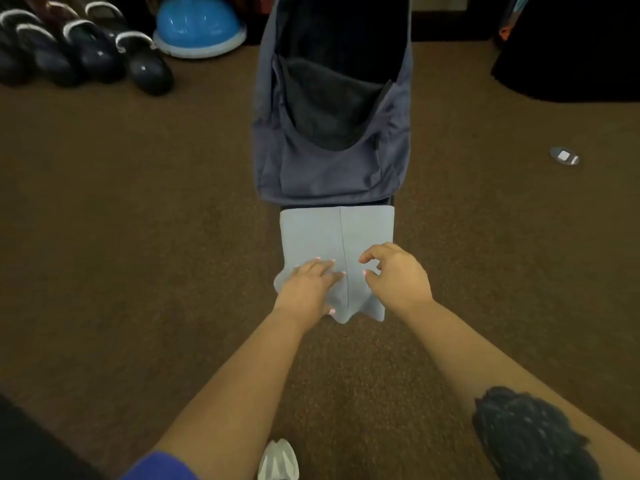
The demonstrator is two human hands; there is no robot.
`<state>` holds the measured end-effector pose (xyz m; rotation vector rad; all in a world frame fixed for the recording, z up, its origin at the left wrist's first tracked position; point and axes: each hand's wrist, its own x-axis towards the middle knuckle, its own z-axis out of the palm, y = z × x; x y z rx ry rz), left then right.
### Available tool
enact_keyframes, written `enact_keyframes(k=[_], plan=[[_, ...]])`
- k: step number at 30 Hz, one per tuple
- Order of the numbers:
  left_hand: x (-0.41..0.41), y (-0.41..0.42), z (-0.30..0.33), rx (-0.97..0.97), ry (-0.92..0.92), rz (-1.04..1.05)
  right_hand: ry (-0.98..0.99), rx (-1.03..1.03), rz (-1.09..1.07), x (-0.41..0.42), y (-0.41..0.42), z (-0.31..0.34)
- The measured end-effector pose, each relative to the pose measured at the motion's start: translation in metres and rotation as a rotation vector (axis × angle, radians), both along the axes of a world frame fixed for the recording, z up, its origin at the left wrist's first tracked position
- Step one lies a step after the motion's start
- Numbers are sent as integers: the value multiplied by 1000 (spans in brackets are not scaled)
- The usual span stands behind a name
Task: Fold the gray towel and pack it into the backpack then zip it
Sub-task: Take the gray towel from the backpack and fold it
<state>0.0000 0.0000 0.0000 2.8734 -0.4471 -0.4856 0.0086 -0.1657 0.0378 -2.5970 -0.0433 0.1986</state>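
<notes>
The gray towel (313,237), folded into a narrow strip with a seam down its middle, lies flat on the floor, its far edge just beside the near end of the open, unzipped blue-gray backpack (332,164).

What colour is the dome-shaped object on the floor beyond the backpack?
Bright blue dome with a pale grey rim, seen in the head view.

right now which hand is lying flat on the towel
The left hand, fingers spread flat on the gray towel. The right hand has its fingers curled.
</notes>
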Motion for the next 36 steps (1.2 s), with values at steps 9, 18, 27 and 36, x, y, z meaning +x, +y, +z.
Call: enact_keyframes(k=[9,18,27,36], plan=[[15,1,-27,-86,-51,9,24,40,-25,9,-6,-33],[27,-11,10,-248,-48,279,226,63,-94,4,-5,-20],[44,-25,63,-376,-82,354,667,347,-219,-8,10,21],[48,-30,129,-508,-152,282,297,590,-481,8,12,88]])
